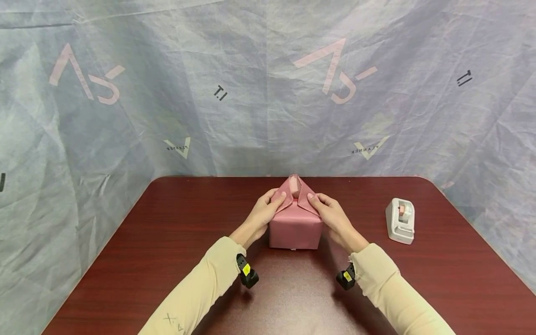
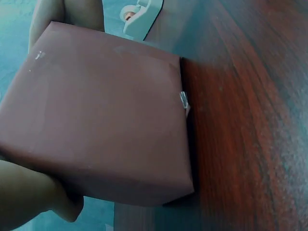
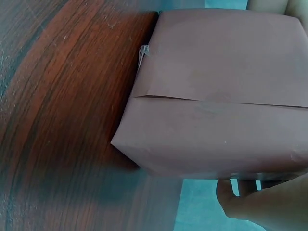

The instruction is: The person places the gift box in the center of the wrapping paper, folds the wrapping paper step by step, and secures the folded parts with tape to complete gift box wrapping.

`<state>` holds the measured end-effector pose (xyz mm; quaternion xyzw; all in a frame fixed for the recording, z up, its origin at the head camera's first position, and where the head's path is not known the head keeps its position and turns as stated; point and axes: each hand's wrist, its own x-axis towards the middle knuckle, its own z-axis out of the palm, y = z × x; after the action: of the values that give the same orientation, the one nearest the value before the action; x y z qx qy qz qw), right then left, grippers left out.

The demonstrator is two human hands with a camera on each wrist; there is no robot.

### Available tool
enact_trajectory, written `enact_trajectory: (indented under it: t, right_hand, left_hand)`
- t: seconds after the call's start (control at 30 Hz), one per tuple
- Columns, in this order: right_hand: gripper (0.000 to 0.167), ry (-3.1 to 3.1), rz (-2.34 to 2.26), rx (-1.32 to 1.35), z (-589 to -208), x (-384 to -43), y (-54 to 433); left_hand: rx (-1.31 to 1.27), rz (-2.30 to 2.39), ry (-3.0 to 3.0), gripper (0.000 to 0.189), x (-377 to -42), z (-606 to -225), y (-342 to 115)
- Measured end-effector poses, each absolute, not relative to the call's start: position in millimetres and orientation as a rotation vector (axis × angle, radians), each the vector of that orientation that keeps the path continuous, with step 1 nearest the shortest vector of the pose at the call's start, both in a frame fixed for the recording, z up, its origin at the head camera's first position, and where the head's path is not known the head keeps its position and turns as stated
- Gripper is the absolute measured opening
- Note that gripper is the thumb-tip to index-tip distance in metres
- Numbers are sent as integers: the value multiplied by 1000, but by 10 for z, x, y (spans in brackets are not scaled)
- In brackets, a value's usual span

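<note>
A box wrapped in pink paper (image 1: 295, 235) stands on the table between both hands. At its top the wrapping paper (image 1: 309, 204) is folded inward from two sides into a peak, with a paler strip (image 1: 295, 187) showing between the folds. My left hand (image 1: 263, 211) holds the left fold, thumb on top and fingers against the box's side. On the opposite side, the right hand (image 1: 335, 217) grips the other fold the same way. A bit of clear tape (image 2: 184, 99) sticks out at the box's bottom edge. Some fingertips are hidden behind the box.
A white tape dispenser (image 1: 400, 221) with a roll in it sits on the right of the dark red wooden table (image 1: 176, 251). A grey printed cloth (image 1: 234, 125) hangs behind the table's far edge and along both sides.
</note>
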<state>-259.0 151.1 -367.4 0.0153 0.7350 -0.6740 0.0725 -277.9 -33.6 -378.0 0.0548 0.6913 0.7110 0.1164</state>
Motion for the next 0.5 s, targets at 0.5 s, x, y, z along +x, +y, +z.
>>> enact_trajectory:
  t: [0.5]
  right_hand:
    - [35,2209,-2013,74,-3652,-2634,1532]
  left_hand:
    - [15,2139,1981,33,-2806,-3763,-305]
